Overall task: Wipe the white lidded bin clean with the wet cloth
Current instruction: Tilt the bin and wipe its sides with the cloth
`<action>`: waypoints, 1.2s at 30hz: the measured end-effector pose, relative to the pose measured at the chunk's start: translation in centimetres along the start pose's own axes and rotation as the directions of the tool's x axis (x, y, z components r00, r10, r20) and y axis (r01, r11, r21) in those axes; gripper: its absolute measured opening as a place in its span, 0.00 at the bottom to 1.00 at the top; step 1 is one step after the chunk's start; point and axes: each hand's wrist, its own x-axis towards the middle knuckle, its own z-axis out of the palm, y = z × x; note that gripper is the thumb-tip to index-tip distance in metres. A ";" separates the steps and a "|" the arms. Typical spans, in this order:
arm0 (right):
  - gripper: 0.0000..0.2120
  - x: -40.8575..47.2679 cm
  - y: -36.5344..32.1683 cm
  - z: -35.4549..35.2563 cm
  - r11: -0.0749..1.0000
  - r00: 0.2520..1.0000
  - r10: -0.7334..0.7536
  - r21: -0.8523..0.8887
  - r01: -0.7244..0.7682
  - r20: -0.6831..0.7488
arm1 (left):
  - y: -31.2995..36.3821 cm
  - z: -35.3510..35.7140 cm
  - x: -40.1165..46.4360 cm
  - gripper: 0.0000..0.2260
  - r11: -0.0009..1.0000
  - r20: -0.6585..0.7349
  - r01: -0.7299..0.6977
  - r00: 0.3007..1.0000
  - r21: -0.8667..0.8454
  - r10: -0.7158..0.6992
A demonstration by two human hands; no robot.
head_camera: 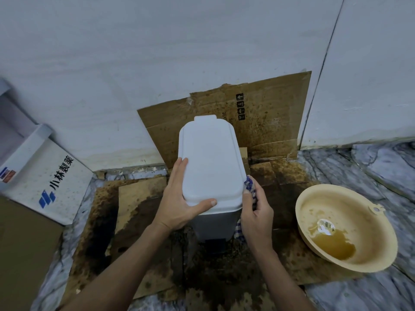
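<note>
The white lidded bin [211, 160] stands upright on stained cardboard in the middle of the floor, its lid closed and a dark pedal at its foot. My left hand [179, 198] grips the lid's near left corner, thumb on top. My right hand [256, 216] presses a blue-and-white checked cloth [249, 184] against the bin's right side, just under the lid's rim. Most of the cloth is hidden behind my fingers; a bit hangs below my palm.
A beige plastic basin [381, 223] holding a little brown water sits on the floor to the right. Soiled cardboard [269, 117] leans on the white wall behind the bin. A white printed box [45, 178] stands at the left.
</note>
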 end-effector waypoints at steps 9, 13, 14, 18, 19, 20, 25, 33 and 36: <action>0.20 3.9 -1.3 -0.9 0.976 0.977 -0.101 -0.173 0.134 0.186 | 1.8 -2.0 -0.3 0.48 0.997 0.082 -0.012 0.996 -0.072 0.018; 0.11 6.4 -3.8 -0.6 0.959 0.951 -0.157 -0.187 0.211 0.267 | 2.3 -2.7 -0.1 0.48 1.000 0.138 -0.013 0.990 -0.028 0.017; 0.11 6.8 -4.4 -0.4 0.956 0.945 -0.171 -0.183 0.227 0.280 | 2.4 -2.7 -0.1 0.48 1.000 0.143 0.006 0.990 -0.010 -0.004; 0.15 7.5 -6.7 0.4 0.920 0.911 -0.228 -0.230 0.317 0.344 | 3.2 -2.6 -0.7 0.46 0.996 0.128 0.067 0.989 0.059 -0.075; 0.16 7.4 -7.1 0.6 0.905 0.899 -0.240 -0.250 0.344 0.367 | 3.6 -2.7 -1.0 0.46 0.992 0.113 0.093 0.988 0.082 -0.102; 0.16 7.0 -7.5 0.7 0.891 0.884 -0.246 -0.265 0.368 0.398 | 3.9 -2.8 -1.4 0.46 0.988 0.093 0.117 0.988 0.100 -0.126; 0.19 4.3 -8.1 1.7 0.741 0.760 -0.128 -0.448 0.500 0.637 | 4.9 -4.4 -2.8 0.45 0.991 0.005 0.132 0.991 -0.034 -0.132; 0.27 3.6 -7.2 0.5 0.592 0.815 -0.182 -0.601 0.537 0.550 | 6.9 -4.4 -4.0 0.35 0.995 0.009 0.072 0.997 0.066 -0.073; 0.31 3.0 -5.8 -0.7 0.485 0.795 -0.271 -0.637 0.600 0.542 | 7.4 -4.1 -2.9 0.33 0.990 0.084 -0.037 0.996 0.136 0.026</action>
